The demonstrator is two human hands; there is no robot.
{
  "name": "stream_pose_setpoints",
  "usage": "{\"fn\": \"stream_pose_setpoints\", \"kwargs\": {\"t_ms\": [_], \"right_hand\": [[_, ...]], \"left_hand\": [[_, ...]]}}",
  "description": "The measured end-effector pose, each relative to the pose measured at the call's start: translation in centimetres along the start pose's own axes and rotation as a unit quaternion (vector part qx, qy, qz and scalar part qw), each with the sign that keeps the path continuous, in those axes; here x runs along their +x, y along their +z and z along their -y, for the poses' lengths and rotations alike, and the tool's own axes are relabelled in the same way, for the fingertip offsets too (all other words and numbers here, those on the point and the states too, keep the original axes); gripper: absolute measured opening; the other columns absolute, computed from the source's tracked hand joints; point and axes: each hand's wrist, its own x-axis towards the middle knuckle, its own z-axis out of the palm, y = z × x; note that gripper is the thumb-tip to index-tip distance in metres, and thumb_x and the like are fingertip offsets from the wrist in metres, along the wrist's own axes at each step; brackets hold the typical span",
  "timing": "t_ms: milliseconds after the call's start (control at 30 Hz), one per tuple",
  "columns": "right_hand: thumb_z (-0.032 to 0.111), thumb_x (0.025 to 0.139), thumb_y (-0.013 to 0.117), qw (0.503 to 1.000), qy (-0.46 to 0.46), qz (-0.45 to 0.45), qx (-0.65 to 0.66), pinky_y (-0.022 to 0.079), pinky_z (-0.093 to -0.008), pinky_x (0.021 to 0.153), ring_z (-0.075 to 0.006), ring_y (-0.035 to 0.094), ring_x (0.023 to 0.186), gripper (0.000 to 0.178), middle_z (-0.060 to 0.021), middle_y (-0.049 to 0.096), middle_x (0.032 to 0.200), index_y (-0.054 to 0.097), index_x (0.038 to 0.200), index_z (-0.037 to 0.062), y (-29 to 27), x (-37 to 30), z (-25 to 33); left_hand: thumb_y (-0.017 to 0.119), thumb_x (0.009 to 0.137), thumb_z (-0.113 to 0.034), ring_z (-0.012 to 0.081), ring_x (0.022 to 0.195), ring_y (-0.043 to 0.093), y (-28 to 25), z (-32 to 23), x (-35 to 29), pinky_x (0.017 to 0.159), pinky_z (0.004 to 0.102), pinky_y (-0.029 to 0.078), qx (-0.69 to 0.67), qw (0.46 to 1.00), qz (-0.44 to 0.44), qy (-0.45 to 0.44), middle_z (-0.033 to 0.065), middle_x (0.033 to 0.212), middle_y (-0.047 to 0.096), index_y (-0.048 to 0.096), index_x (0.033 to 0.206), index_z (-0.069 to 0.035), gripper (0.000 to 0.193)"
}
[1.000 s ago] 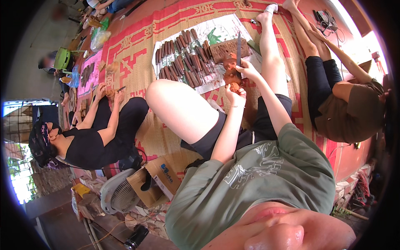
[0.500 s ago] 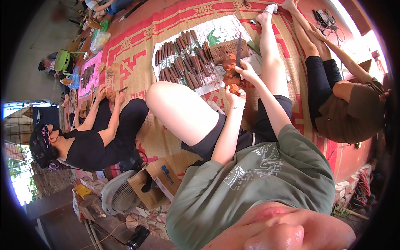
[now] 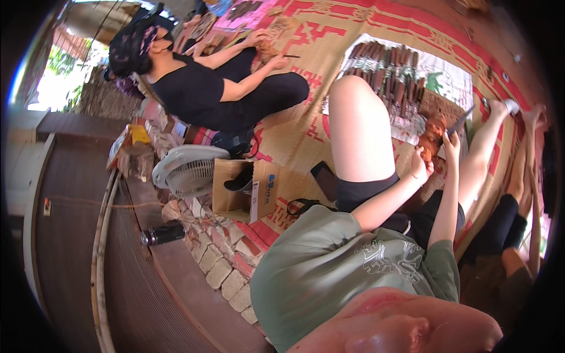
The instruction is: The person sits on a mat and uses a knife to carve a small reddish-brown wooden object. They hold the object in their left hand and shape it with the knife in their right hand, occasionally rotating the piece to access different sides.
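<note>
A reddish-brown wooden carving (image 3: 433, 130) with rounded, figure-like forms stands tilted between my legs. My left hand (image 3: 422, 165) is closed round its lower end. In my right hand (image 3: 451, 145) is a long, dark, tapering file (image 3: 462, 120), its blade pointing up and away beside the carving's right side. Whether the blade touches the wood I cannot tell. Beyond the carving lies a brown wooden block (image 3: 436, 105) with a worked surface. Several dark wooden-handled carving tools (image 3: 388, 70) are laid in rows on a white printed sheet (image 3: 456, 65).
A patterned red and straw-coloured mat (image 3: 315, 109) lies under me. By my bent left knee are a phone (image 3: 323, 179), an open cardboard box (image 3: 262, 191) and a white fan (image 3: 188, 170). A co-worker in black (image 3: 191, 82) sits at left, carving; another person's legs (image 3: 518, 176) are at right.
The view has swung left, so everything sits further right and the phone has come into sight. Both hands keep their holds on the carving and the file.
</note>
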Motion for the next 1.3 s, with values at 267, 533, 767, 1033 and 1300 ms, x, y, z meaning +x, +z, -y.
{"fn": "stream_pose_setpoints", "kwargs": {"t_ms": [267,533,767,1033,1300], "right_hand": [[0.010,0.086,0.054,0.997,0.000,0.006,-0.079,0.036,-0.0200,0.059,-0.0053,0.044,0.067,0.015,0.0021,0.051,0.075,0.053,0.096,0.0001,1.8,-1.8,3.9],[0.009,0.083,0.056,0.998,0.005,0.046,-0.034,0.040,-0.0230,0.065,-0.0081,0.048,0.074,0.016,-0.0004,0.055,0.081,0.053,0.096,0.0004,2.3,-1.8,4.4],[0.009,0.084,0.055,0.998,0.044,0.045,-0.020,0.040,-0.0222,0.069,-0.0079,0.048,0.076,0.018,-0.0001,0.055,0.085,0.052,0.099,0.0000,1.5,-1.1,4.3],[0.011,0.081,0.059,0.999,0.018,0.017,-0.025,0.042,-0.0230,0.068,-0.0081,0.049,0.074,0.020,-0.0009,0.053,0.082,0.053,0.097,-0.0004,2.6,-1.4,3.8],[0.013,0.080,0.060,0.997,-0.042,-0.058,-0.028,0.044,-0.0279,0.073,-0.0129,0.055,0.079,0.026,-0.0056,0.060,0.088,0.056,0.102,0.0002,2.3,0.8,2.2]], "left_hand": [[0.052,0.078,-0.040,0.0115,0.041,0.040,0.1,0.3,-0.9,0.036,0.0201,0.029,0.002,0.999,-0.022,0.038,0.0007,0.061,0.036,0.037,0.088,-0.017,0.029],[0.049,0.081,-0.042,0.0099,0.036,0.036,0.1,0.0,-0.7,0.034,0.0200,0.028,-0.007,1.000,0.021,-0.004,-0.0035,0.051,0.030,0.036,0.075,-0.018,0.027],[0.050,0.080,-0.041,0.0122,0.043,0.041,0.8,0.0,-2.2,0.038,0.0221,0.030,0.037,0.999,0.015,0.033,0.0011,0.060,0.038,0.038,0.084,-0.015,0.029],[0.047,0.081,-0.043,0.0111,0.043,0.041,0.9,-0.8,-2.2,0.038,0.0210,0.031,0.013,1.000,0.012,0.008,-0.0002,0.059,0.036,0.037,0.086,-0.012,0.032],[0.044,0.082,-0.043,0.0121,0.042,0.041,1.0,-0.6,-2.1,0.037,0.0220,0.033,0.088,0.995,0.038,0.025,0.0020,0.055,0.039,0.041,0.080,-0.009,0.034]]}}
